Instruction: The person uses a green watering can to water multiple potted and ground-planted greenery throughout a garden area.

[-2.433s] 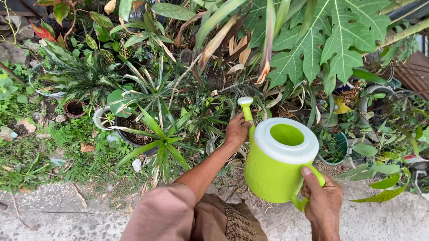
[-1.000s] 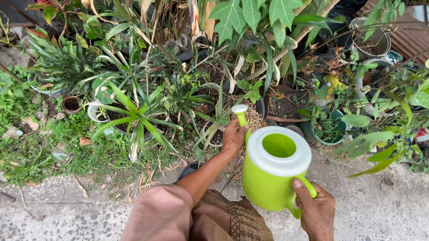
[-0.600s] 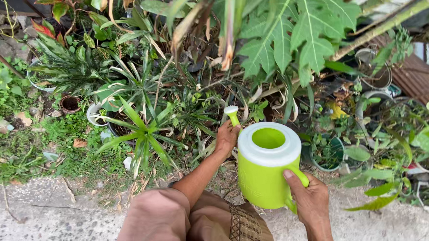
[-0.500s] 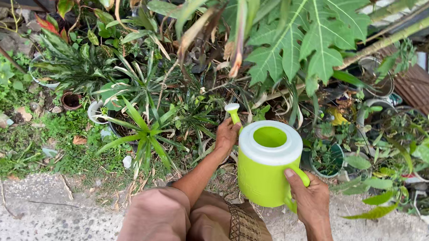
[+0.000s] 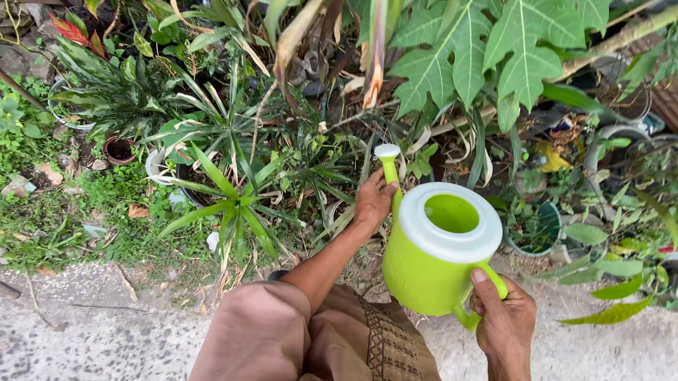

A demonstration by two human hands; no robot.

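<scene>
Lime-green plastic watering can (image 5: 434, 254) held over potted plants (image 5: 226, 186).
Right hand (image 5: 503, 324) grips the handle, carrying its weight; left hand (image 5: 374, 203) clasps the spout (image 5: 389, 168), steadying its aim.

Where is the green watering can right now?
The lime-green plastic watering can sits right of centre in the head view, its handle in the right hand, left hand at its spout.
</scene>
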